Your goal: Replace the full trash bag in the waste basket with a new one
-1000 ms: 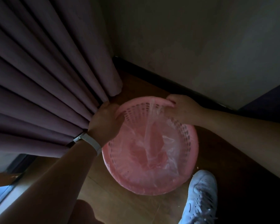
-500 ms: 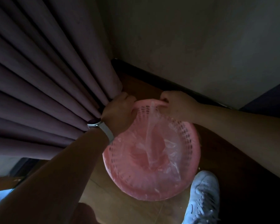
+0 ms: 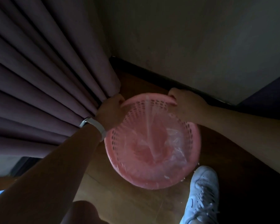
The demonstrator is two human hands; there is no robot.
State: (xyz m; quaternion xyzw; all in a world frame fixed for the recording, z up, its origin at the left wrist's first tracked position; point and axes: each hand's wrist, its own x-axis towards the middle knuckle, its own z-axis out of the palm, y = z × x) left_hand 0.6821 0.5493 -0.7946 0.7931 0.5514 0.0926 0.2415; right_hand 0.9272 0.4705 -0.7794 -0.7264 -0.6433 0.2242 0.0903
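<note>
Wooden floor [image 3: 136,201] by curtain [image 3: 39,78]: waste basket [image 3: 108,151] lined with clear trash bag [image 3: 173,143]; left hand [image 3: 110,109], right hand [image 3: 186,102], each grip clenched on far rim.

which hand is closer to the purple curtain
Left. The left hand grips the pink basket rim right beside the curtain; the right hand grips the rim on the other side, apart from the curtain.

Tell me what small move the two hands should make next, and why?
Probably fold the clear plastic bag over the far rim of the round pink perforated basket: left hand and right hand both grip that rim, and the bag sags inside.
</note>
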